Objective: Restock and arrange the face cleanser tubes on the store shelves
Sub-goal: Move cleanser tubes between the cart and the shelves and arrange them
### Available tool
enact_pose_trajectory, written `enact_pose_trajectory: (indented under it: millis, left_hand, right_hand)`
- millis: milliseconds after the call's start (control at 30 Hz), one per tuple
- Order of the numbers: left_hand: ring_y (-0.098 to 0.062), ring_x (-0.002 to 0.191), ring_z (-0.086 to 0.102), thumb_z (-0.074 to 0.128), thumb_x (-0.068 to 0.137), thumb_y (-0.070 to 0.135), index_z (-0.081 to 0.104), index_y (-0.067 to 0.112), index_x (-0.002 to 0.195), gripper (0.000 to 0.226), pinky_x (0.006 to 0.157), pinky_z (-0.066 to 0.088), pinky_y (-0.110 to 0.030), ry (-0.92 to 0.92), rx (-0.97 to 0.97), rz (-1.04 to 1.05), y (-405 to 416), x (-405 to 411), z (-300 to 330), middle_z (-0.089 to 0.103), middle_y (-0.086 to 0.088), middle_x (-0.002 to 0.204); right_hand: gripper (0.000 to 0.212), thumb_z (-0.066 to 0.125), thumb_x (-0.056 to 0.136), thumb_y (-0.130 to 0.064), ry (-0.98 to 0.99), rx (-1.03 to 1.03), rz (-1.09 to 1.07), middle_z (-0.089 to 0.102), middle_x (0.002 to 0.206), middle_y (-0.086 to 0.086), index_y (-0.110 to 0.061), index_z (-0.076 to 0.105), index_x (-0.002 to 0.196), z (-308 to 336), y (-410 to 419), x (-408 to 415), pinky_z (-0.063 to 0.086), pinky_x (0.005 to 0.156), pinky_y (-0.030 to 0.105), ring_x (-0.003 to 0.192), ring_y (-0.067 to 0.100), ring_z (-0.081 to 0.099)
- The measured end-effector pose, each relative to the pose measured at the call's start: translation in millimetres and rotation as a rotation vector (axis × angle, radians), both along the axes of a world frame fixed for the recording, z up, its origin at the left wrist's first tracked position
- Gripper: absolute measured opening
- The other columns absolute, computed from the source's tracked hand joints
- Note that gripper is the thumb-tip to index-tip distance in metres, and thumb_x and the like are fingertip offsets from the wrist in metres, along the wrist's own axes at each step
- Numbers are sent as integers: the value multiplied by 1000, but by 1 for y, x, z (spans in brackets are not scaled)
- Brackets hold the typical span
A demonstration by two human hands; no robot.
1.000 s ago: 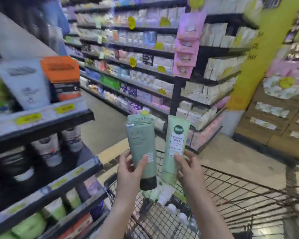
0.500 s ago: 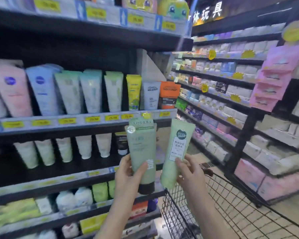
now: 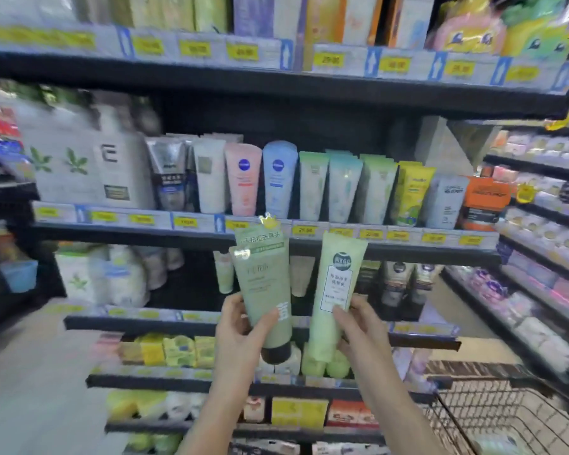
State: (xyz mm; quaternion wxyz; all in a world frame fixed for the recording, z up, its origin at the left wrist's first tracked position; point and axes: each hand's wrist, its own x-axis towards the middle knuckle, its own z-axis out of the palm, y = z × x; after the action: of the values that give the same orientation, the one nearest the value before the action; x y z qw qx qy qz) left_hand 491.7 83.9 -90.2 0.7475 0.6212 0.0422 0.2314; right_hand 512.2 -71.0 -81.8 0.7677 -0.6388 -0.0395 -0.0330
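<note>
Two hands are up in front of me, each wrapped around a soft plastic tube. My left hand [image 3: 240,326] has its thumb across the front and fingers curled behind a sage-green tube [image 3: 265,290], matte, flat and crimped at the top, tapering to a round dark cap at the bottom. My right hand [image 3: 358,326] pinches a paler mint tube [image 3: 334,293] low on its body; that one has a white label panel and a dark round badge, and leans slightly right. Both tubes stand cap-down, close together without touching, in front of the yellow price tags [image 3: 342,232] edging the middle shelf [image 3: 408,249]. Behind them a row of tubes [image 3: 309,187] stands upright on that shelf: pink, blue, pale green, yellow. At lower right is the black wire mesh of a cart [image 3: 506,418].
</note>
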Motion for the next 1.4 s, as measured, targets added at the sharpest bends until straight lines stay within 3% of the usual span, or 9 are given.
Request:
enact_pose_trajectory:
  millis: [100,367,467,667,767,1067,1133,1233,1400]
  left_hand:
    - [4,76,64,65,83,6,51,25,97,28,60,51,-14,-1,16,41,42,-8,-3,65,7,98]
    - [4,74,64,67,81,7,52,24,99,29,58,50,-12,26,39,78,141,-11,-15,65,4,98]
    - [-6,89,63,70,79,11,53,24,102,31,67,50,-18,40,37,69,169,-6,-25,65,4,102]
    - [-15,104,60,72,77,21,51,28,110,40,86,50,-35,103,59,57,206,9,-47,63,6,110]
    - [-14,104,60,72,78,21,50,26,115,43,84,50,-33,120,71,50,216,21,-55,63,6,112]
    - [-6,100,60,69,80,19,50,22,118,43,72,46,-18,100,63,26,229,55,-72,63,10,111]
    - [-9,101,61,70,79,20,50,21,118,43,73,48,-21,96,71,41,232,64,-79,63,8,112]
    - [-9,101,62,70,79,20,50,21,118,44,76,49,-23,100,73,51,235,75,-91,64,7,112]
    - [-9,99,62,70,79,15,52,24,111,38,73,47,-20,113,37,75,241,89,-106,64,8,109]
  right_hand:
    - [14,55,92,-15,6,-12,40,67,100,0,-24,59,102,-4,40,-1,54,68,23,85,9,66]
    - [20,57,91,-12,37,-37,69,67,99,6,-18,58,110,-22,131,0,57,76,30,90,17,67]
    - [21,57,91,-12,48,-47,70,68,99,6,-18,59,111,-30,156,2,56,83,37,93,21,66]
    - [20,55,93,-12,80,-95,55,67,101,-2,-24,57,109,-45,187,10,53,66,18,91,11,64]
    - [19,56,93,-12,89,-106,34,66,97,-2,-30,56,100,-53,196,20,52,62,15,88,10,64]
    - [21,58,92,-16,75,-238,15,65,95,-6,-21,56,112,-77,218,83,48,61,9,85,2,61]
    - [25,59,91,-19,66,-302,20,64,100,-5,-19,55,115,-80,228,104,50,68,13,89,4,61]
    - [32,61,90,-24,91,-328,35,64,108,0,-17,56,120,-89,240,133,54,88,34,98,13,62]
    - [30,61,90,-26,56,-312,50,59,100,-1,-16,51,117,-91,258,169,49,89,25,96,13,58]
